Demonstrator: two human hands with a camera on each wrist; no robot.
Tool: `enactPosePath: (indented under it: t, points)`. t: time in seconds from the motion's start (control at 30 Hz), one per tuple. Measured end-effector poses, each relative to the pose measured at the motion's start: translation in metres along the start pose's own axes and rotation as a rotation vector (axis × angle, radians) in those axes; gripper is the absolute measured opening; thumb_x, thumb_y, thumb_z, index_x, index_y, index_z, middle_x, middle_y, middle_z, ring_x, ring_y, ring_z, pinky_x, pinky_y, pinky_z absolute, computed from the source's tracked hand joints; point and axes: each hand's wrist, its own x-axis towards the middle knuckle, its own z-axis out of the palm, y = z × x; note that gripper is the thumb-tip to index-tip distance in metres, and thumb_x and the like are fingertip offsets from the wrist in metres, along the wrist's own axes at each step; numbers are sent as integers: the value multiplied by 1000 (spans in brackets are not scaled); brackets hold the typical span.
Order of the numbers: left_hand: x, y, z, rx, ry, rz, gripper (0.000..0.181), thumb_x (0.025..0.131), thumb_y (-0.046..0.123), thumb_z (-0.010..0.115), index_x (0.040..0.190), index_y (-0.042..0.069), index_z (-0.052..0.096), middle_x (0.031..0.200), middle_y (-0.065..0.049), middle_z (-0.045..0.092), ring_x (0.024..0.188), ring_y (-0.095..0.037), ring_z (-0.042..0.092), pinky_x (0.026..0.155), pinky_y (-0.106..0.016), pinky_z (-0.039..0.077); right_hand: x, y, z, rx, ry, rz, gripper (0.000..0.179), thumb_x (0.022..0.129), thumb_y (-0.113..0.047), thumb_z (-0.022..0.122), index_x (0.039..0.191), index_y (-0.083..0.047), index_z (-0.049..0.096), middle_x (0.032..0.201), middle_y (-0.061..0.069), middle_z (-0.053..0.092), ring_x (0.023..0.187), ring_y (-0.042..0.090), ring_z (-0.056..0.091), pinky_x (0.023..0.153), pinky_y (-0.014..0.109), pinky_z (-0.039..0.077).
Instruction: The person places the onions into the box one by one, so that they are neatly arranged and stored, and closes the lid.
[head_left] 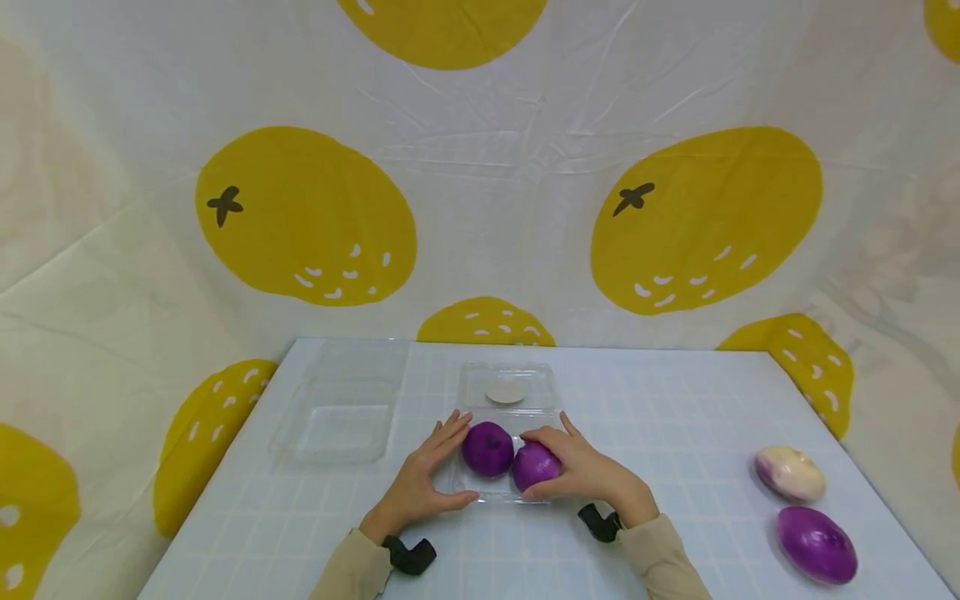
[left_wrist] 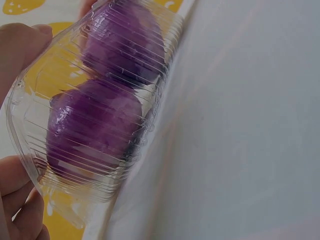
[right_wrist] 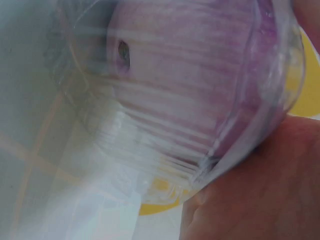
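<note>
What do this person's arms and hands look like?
Two bare hands, left hand and right hand, extend from beige sleeves. A small, dark, curved piece sits at each wrist; I see no cables.

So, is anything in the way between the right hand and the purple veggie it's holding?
Nothing visible: the right hand grips the purple vegetable directly, and the lid of the clear box is folded open beyond it, not between.
</note>
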Motion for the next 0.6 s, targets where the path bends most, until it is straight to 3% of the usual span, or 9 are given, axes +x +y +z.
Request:
enactPosePath:
  t: [0.23, 0.43, 0.6]
  points:
    - [0, 1, 0, 0, 1, -9, 88, 77, 34, 87, 144, -5, 46, 153, -20, 41, 144, -42, 29, 121, -42, 15, -5, 4, -7, 89, 12, -35, 70, 80, -39, 82, 133, -3, 56, 132, 7, 60, 129, 30, 50, 117, 65, 7]
    - [1, 2, -1, 8, 3, 3, 88, 77, 36, 86, 143, -7, 46, 152, -22, 41, 143, -43, 30, 121, -43, 16, -7, 8, -11, 120, 31, -99, 61, 77, -24, 84, 128, -1, 60, 127, 8, 63, 125, 26, 55, 116, 64, 12]
    - [1, 3, -1, 11, 4, 8, 89, 77, 37, 86, 143, -7, 46, 152, -22, 41, 143, -44, 30, 121, -44, 17, -5, 11, -10, 131, 39, -122, 55, 76, -22, 85, 123, -4, 62, 123, 5, 65, 120, 25, 58, 114, 68, 12]
